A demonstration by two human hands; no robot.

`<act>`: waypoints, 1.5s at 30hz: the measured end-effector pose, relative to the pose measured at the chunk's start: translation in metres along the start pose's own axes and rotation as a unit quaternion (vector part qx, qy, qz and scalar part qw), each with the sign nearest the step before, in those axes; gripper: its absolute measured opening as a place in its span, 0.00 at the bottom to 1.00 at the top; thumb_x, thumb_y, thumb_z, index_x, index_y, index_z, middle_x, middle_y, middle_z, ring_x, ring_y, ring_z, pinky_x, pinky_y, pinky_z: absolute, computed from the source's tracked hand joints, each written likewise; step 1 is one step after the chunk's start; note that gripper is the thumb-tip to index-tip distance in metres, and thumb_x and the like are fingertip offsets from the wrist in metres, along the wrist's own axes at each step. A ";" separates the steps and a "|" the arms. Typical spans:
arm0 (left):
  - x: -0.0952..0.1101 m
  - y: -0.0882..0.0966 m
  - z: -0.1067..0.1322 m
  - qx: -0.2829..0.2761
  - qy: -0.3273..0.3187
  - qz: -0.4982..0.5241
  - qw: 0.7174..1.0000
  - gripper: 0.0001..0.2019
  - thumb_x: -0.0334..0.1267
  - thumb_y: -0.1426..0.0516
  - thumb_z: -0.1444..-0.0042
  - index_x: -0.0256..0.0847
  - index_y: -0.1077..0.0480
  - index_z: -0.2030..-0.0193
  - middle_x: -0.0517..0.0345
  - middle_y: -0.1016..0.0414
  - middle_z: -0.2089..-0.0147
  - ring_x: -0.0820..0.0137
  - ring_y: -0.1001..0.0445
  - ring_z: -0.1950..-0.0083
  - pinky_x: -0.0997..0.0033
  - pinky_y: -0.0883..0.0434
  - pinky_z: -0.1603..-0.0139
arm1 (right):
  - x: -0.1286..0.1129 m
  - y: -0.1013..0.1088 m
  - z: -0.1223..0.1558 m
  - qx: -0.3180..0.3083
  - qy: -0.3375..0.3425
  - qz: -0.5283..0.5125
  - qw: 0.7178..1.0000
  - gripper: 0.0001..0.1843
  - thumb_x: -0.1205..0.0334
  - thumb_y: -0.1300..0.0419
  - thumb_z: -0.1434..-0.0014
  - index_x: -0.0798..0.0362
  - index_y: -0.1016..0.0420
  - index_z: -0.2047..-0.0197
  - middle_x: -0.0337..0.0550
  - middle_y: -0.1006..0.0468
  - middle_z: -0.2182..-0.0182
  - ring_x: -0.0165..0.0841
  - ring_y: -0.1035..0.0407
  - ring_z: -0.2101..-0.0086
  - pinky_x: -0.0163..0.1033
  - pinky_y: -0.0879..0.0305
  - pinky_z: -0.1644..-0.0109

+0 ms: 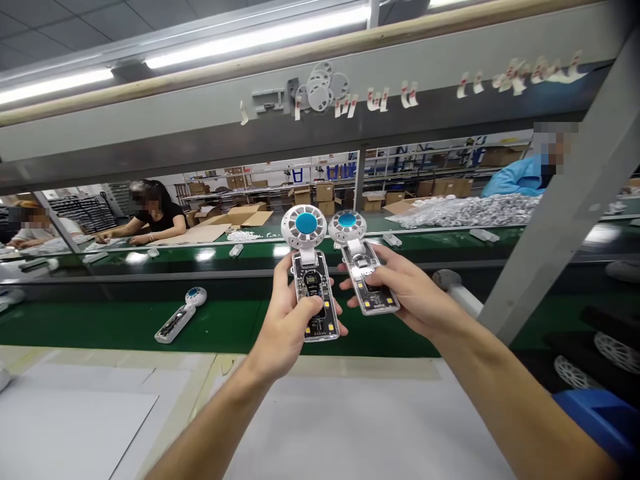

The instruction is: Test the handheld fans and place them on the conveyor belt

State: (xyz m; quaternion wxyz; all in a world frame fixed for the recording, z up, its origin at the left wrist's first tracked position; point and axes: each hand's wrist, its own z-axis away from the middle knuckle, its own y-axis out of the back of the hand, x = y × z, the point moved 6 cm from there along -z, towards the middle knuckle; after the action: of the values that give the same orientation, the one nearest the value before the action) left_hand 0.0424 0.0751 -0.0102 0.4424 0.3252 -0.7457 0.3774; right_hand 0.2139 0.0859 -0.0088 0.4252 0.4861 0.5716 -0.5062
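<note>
My left hand (287, 320) is wrapped round a small handheld fan (313, 280) with a clear body, a lit display and a white round head with a blue centre, thumb resting on its front. My right hand (407, 293) holds a second fan of the same kind (365, 267), tilted to the left. Both fans are held upright, side by side, above the green conveyor belt (100, 320). Their heads nearly touch.
A third fan (180, 315) lies on the belt at left. Other people work at the far side behind a second belt (250, 257). A heap of white parts (470, 212) and cardboard boxes stand beyond. A grey slanted post (565, 200) rises at right; white sheets (350, 427) cover the near table.
</note>
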 end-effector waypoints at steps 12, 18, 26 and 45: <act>0.010 0.002 0.002 -0.023 -0.057 -0.004 0.998 0.33 0.32 0.41 0.39 0.51 0.52 0.32 0.49 0.28 0.43 0.61 0.20 0.54 0.65 0.19 0.65 | -0.008 -0.026 0.014 -0.093 0.148 -0.039 0.984 0.42 0.69 0.38 0.43 0.43 0.49 0.29 0.42 0.20 0.57 0.38 0.23 0.59 0.42 0.22 0.60; 0.009 0.003 0.002 -0.030 -0.065 0.002 0.997 0.33 0.33 0.41 0.39 0.53 0.52 0.32 0.47 0.31 0.38 0.60 0.20 0.52 0.65 0.19 0.64 | -0.014 -0.027 0.021 -0.104 0.163 -0.046 0.980 0.43 0.71 0.40 0.42 0.43 0.52 0.28 0.41 0.20 0.60 0.37 0.23 0.64 0.44 0.22 0.61; 0.010 0.005 0.000 -0.022 -0.055 -0.001 0.998 0.34 0.33 0.41 0.41 0.51 0.52 0.32 0.47 0.30 0.40 0.61 0.19 0.54 0.66 0.19 0.65 | -0.016 -0.028 0.021 -0.098 0.170 -0.048 0.980 0.41 0.71 0.40 0.43 0.44 0.49 0.30 0.41 0.21 0.56 0.35 0.24 0.62 0.41 0.23 0.63; 0.011 0.003 0.001 0.019 -0.011 0.027 0.999 0.38 0.29 0.38 0.48 0.49 0.50 0.34 0.49 0.28 0.45 0.65 0.22 0.61 0.63 0.20 0.68 | -0.017 -0.028 0.023 -0.078 0.105 -0.046 0.990 0.46 0.67 0.37 0.51 0.47 0.49 0.31 0.40 0.20 0.64 0.34 0.25 0.68 0.39 0.26 0.66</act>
State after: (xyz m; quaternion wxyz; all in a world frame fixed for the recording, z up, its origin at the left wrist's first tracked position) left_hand 0.0353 0.0737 -0.0009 0.4170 0.3177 -0.7518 0.4000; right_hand 0.1887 0.0609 0.0095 0.3758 0.4747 0.6726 -0.4254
